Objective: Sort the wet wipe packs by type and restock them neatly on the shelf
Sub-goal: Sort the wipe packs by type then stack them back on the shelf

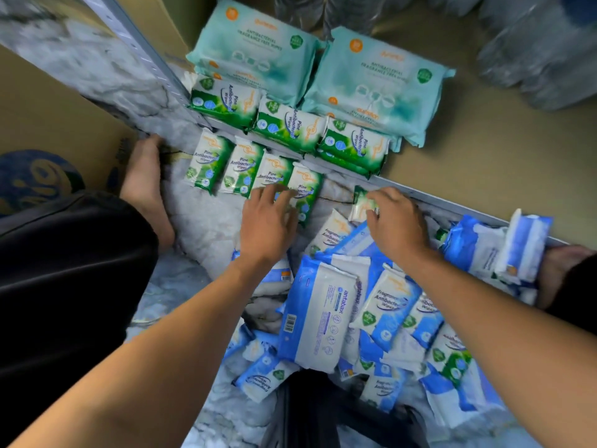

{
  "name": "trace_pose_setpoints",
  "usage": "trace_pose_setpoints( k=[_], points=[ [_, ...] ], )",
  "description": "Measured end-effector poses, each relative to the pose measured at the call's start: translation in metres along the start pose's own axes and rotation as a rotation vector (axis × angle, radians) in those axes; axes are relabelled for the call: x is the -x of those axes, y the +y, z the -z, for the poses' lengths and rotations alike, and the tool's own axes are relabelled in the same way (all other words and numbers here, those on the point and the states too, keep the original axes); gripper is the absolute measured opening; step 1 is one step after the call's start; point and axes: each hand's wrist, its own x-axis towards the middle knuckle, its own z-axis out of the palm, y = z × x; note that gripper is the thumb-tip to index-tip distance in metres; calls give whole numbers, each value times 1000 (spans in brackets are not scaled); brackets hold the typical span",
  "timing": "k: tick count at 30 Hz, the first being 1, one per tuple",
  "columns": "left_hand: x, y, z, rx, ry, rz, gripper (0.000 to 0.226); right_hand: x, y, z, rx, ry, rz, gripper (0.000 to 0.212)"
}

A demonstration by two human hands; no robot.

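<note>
Right hand [397, 221] grips pack [361, 202] (green).

Floor [200, 227]: grey-white marbled surface with dark veins, evenly lit. A brown cardboard box [48, 118] with a dark blue print stands at the left, beside a perforated grey metal upright [145, 56]. The shelf [484, 150] has a tan board with a grey metal front edge; blurred clear plastic-wrapped bundles [533, 53] sit at its back.

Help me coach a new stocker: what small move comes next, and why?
Probably set the green pack in the right hand at the end of the row of four pine packs, beside the left hand; it looks the same type.
</note>
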Motion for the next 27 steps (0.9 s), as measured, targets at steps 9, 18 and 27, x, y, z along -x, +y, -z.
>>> trace_pose_setpoints(
  k=[9,18,27],
  points=[
    [44,38,-16,343,-272,439,18,-2,29,1,95,-125,-64,43],
    [37,61,-29,452,-367,712,18,0,29,6,170,-103,-101,52],
    [33,57,-33,488,-385,786,10,4,31,14,74,8,-50,23]
  ],
)
